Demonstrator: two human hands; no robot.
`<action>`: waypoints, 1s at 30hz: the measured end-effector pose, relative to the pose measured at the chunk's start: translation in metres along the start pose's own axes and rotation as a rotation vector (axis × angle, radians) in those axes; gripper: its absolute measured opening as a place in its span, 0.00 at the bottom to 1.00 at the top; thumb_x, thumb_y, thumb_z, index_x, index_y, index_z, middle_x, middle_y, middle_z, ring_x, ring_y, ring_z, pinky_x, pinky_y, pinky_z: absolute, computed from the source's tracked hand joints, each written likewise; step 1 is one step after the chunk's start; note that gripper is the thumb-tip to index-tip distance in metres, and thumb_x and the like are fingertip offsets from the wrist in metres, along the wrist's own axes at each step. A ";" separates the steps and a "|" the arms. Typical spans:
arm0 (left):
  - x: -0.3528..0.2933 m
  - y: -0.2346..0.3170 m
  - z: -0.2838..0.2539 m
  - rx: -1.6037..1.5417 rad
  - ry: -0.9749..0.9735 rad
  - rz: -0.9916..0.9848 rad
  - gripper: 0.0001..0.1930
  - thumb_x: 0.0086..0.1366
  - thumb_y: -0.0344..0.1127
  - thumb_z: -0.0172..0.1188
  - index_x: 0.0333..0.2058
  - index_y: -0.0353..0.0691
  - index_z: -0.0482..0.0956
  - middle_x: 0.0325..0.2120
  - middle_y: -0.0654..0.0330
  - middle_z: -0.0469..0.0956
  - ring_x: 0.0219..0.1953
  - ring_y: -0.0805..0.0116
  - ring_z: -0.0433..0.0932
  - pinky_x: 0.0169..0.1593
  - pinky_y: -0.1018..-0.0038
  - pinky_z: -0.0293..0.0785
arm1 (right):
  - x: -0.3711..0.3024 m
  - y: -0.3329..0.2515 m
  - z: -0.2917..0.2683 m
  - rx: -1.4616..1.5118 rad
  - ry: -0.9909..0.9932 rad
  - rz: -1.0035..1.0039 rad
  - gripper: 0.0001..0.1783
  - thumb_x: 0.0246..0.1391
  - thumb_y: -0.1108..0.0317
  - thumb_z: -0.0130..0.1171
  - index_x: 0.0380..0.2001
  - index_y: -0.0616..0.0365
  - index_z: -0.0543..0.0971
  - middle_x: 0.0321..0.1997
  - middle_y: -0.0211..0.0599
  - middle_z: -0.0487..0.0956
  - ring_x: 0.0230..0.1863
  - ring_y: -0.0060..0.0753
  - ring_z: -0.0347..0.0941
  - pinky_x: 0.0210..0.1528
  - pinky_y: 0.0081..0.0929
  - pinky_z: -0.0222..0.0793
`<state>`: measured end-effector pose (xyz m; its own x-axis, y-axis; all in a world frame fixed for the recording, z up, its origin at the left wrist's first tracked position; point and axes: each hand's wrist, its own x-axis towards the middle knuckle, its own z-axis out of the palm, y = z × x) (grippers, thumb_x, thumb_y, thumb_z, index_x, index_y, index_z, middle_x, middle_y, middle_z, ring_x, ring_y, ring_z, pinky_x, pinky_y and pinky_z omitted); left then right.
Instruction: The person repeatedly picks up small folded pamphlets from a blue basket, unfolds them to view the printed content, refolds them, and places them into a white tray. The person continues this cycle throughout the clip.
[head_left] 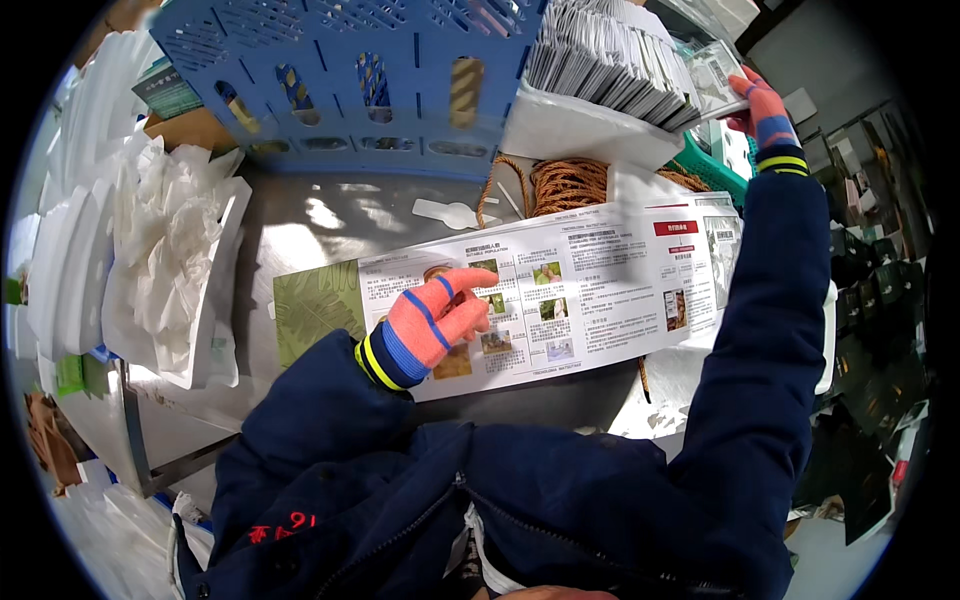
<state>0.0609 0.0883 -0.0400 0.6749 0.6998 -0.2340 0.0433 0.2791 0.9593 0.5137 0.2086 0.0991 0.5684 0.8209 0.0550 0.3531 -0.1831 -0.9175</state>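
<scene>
Reaching seems the step: the right hand [765,108] touches the row of booklets [610,65], hold unclear; the left hand [437,315], half-curled, lies over leaflets [625,280]. Next likely needs a clean pinch.

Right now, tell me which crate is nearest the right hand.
The green crate, close by the right hand; the blue crate stands farther left.

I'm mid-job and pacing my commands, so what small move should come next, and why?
Probably ease the folded leaflet away from the row's right end with the right hand: its fingertips are already at that leaflet's edge, beside the packed row, while the left hand is over the spread-out printed sheet.
</scene>
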 end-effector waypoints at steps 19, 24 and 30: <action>-0.002 0.000 0.001 0.013 0.007 0.005 0.19 0.62 0.36 0.50 0.51 0.39 0.67 0.28 0.64 0.74 0.29 0.79 0.70 0.35 0.81 0.68 | -0.003 0.068 0.061 -0.114 0.130 -0.259 0.20 0.49 0.55 0.54 0.30 0.66 0.77 0.20 0.43 0.77 0.17 0.33 0.71 0.18 0.27 0.66; -0.002 0.004 0.000 0.083 -0.024 0.067 0.18 0.65 0.30 0.41 0.52 0.33 0.64 0.29 0.62 0.73 0.31 0.77 0.70 0.39 0.79 0.69 | -0.004 0.043 0.053 -0.321 -0.071 0.045 0.23 0.49 0.49 0.51 0.40 0.57 0.76 0.24 0.40 0.78 0.24 0.32 0.75 0.23 0.25 0.70; -0.001 0.003 -0.001 0.055 -0.036 0.039 0.18 0.65 0.32 0.42 0.52 0.35 0.64 0.29 0.62 0.74 0.31 0.77 0.70 0.38 0.80 0.69 | 0.010 -0.005 0.031 -0.684 0.425 -0.562 0.33 0.47 0.53 0.52 0.58 0.48 0.62 0.30 0.43 0.79 0.24 0.36 0.77 0.34 0.29 0.72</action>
<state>0.0602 0.0891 -0.0366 0.7028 0.6852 -0.1913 0.0564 0.2144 0.9751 0.4943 0.2351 0.0923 0.3587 0.6460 0.6738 0.9321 -0.2094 -0.2955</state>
